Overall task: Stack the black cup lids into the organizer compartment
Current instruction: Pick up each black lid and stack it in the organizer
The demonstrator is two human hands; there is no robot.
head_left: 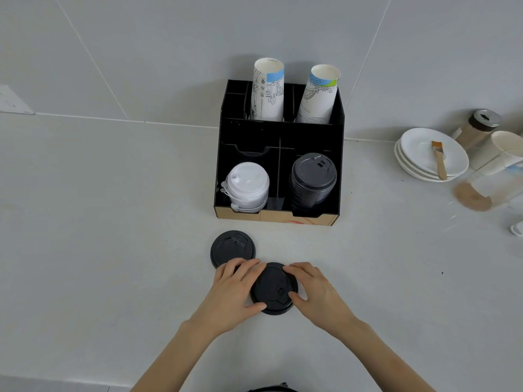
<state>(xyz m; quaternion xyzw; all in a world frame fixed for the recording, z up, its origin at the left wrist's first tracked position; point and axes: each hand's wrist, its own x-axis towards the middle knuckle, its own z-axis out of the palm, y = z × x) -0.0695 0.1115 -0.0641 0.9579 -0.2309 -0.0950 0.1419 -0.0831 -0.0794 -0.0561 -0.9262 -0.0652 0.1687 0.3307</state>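
Observation:
A small stack of black cup lids (273, 290) lies on the counter in front of the black organizer (280, 137). My left hand (235, 290) grips its left rim and my right hand (311, 287) grips its right rim, fingers curled over the top. Another black lid (230, 246) lies flat just behind my left hand, partly covered by my fingers. In the organizer's front right compartment stands a tall stack of black lids (312, 181). The front left compartment holds a stack of white lids (247, 186).
Two stacks of printed paper cups (268, 90) stand in the organizer's rear compartments. At the right lie stacked white plates (452, 162) with a brush (439, 158), a lidded jar (478, 127) and a blurred cup stack (492, 179). The wall rises right behind the organizer.

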